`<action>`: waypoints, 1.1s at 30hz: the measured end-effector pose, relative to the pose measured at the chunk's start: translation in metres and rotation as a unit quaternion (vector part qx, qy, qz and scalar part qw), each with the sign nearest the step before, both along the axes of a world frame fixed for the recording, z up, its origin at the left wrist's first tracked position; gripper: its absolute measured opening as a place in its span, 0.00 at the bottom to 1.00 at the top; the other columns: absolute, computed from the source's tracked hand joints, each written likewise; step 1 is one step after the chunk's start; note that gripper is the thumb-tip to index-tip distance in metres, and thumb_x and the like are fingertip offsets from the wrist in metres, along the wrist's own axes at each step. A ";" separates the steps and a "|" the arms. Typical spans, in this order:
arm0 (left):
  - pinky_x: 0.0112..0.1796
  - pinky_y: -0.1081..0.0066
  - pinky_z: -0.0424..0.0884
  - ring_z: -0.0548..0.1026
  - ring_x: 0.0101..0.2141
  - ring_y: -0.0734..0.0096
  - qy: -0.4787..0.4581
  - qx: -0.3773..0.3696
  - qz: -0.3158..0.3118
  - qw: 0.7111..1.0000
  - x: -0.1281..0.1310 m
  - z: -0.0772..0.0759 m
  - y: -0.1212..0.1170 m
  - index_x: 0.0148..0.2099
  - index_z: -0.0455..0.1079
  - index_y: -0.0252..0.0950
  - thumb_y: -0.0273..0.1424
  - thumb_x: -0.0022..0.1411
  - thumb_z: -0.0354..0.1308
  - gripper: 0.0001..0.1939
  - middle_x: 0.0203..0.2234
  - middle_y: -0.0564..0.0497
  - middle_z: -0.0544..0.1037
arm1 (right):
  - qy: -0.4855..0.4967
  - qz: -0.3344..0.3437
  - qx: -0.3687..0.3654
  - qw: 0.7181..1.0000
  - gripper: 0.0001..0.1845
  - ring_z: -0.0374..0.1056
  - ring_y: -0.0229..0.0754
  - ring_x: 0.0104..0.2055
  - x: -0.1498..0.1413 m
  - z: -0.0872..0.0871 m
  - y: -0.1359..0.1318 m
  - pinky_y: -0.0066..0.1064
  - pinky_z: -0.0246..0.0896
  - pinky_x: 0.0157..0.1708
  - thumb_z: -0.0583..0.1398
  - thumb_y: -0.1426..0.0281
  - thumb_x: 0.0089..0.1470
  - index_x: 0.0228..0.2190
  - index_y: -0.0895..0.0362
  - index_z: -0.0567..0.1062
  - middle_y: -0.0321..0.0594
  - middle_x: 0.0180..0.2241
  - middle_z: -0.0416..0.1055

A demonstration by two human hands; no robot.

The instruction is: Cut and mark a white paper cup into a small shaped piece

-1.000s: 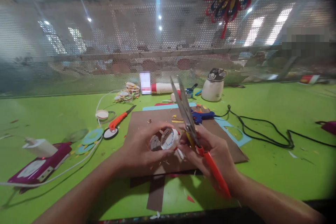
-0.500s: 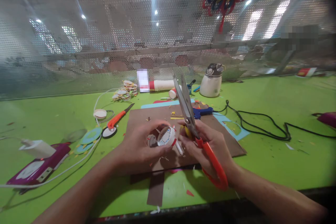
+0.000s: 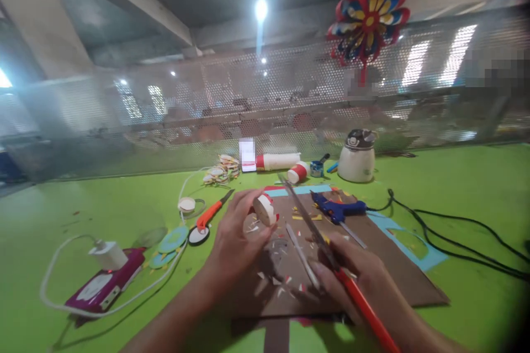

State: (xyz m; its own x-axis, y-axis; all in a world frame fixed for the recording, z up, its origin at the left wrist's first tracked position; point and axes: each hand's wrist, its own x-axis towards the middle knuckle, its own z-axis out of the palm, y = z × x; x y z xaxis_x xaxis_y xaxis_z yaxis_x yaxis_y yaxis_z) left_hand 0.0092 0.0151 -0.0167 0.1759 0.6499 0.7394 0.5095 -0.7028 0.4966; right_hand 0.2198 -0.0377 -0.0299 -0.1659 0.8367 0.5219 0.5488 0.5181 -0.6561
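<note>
Near the centre of the frame, a small white-and-red cup-like piece (image 3: 268,212), pinched by its side between thumb and fingers of the left hand (image 3: 234,237); probably light, thin-walled paper, easily dented, so best taken gently at the firmer rim. Just to its right, orange-red-handled scissors (image 3: 309,220) gripped in the right hand (image 3: 368,265), over a scrap-strewn brown board (image 3: 389,265). Farther right, a blue glue gun (image 3: 337,209); towards upper centre, a red-and-white cup (image 3: 298,172).

Bright ceiling light (image 3: 261,9) flares in a vertical streak; soft shadows fall across the green desk (image 3: 467,193); hands look slightly blurred; corners darken at right.
</note>
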 end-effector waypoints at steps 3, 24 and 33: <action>0.55 0.54 0.70 0.69 0.53 0.62 0.002 0.066 0.046 0.997 -0.003 0.004 0.001 0.58 0.61 0.42 0.25 0.60 0.59 0.24 0.52 0.46 0.68 | -0.052 0.038 0.005 0.998 0.08 0.71 0.40 0.27 0.000 -0.010 0.000 0.27 0.67 0.28 0.57 0.66 0.57 0.37 0.54 0.74 0.37 0.28 0.75; 0.50 0.55 0.74 0.71 0.50 0.60 0.030 0.154 0.146 0.977 -0.013 0.008 0.001 0.59 0.61 0.42 0.27 0.61 0.60 0.24 0.49 0.45 0.69 | -0.169 -0.022 0.042 0.984 0.20 0.77 0.48 0.36 0.010 -0.019 0.007 0.35 0.74 0.33 0.60 0.61 0.58 0.51 0.52 0.74 0.46 0.38 0.79; 0.51 0.56 0.74 0.73 0.50 0.59 0.050 0.172 0.147 0.973 -0.014 0.008 0.000 0.60 0.62 0.41 0.29 0.62 0.60 0.25 0.49 0.44 0.70 | -0.186 -0.011 0.050 0.981 0.21 0.77 0.49 0.35 0.011 -0.018 0.008 0.36 0.75 0.31 0.58 0.61 0.59 0.50 0.56 0.75 0.47 0.37 0.80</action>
